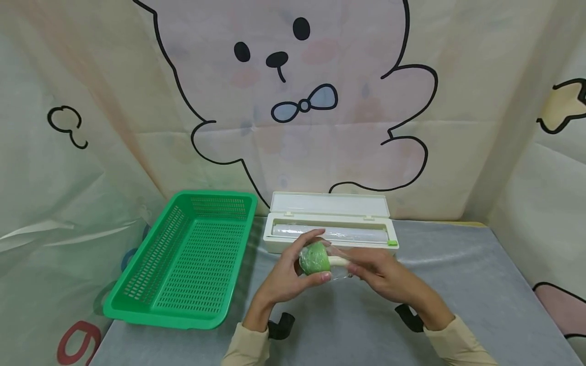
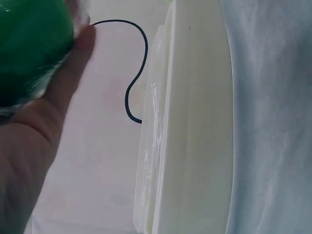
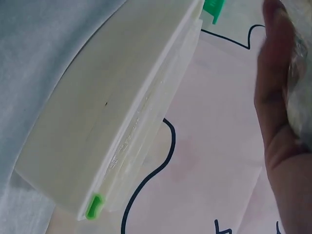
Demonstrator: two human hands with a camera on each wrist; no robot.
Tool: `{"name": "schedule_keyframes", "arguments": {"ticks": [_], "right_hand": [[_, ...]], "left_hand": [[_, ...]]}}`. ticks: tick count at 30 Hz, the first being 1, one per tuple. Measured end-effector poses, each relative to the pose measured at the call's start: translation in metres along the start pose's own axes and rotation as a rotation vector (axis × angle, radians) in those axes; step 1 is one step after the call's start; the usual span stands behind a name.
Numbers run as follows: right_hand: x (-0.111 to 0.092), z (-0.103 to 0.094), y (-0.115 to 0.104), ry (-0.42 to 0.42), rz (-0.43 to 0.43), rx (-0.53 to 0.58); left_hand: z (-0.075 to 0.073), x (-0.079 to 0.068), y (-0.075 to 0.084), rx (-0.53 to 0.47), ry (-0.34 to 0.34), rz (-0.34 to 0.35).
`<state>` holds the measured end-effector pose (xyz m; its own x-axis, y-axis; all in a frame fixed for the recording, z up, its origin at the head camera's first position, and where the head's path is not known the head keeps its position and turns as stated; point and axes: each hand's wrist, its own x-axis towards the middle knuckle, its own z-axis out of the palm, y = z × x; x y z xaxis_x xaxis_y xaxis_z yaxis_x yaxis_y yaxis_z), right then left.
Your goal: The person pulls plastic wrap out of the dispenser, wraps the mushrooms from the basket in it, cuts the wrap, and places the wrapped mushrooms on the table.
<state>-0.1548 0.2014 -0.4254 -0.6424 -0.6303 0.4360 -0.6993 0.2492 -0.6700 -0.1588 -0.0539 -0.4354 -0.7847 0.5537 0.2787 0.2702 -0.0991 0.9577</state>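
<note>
Over the table, both hands hold a green-topped, white-stemmed piece [image 1: 315, 258] wrapped in clear cling film. My left hand [image 1: 286, 274] grips the rounded green end, thumb below and fingers above. In the left wrist view this green end [image 2: 31, 48] fills the upper left corner, glossy under the film. The fingers of my right hand [image 1: 384, 272] pinch around the white stem and the loose film by it. Part of the wrapped piece [image 3: 300, 102] shows pale at the right edge of the right wrist view. Just behind the hands stands an open white cling film dispenser [image 1: 329, 248] with a film roll [image 1: 334, 233] inside.
A green plastic basket [image 1: 212, 320] with slotted sides stands at the left of the grey-covered table [image 1: 458, 290]. The dispenser's lid [image 1: 329, 203] is raised against a printed cloth backdrop [image 1: 357, 152]. A green slider [image 1: 392, 243] sits at the dispenser's right end.
</note>
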Motion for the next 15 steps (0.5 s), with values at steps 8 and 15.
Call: {"name": "schedule_keyframes", "arguments": {"ticks": [8,15], "right_hand": [[-0.002,0.004,-0.001,0.109,0.003,-0.231],[-0.010,0.002,0.005,0.104,0.256,-0.110]], "left_hand": [[0.011,0.004,-0.001,-0.117,0.132,-0.225],[0.012,0.001,0.000,0.059,0.156,-0.091]]}}
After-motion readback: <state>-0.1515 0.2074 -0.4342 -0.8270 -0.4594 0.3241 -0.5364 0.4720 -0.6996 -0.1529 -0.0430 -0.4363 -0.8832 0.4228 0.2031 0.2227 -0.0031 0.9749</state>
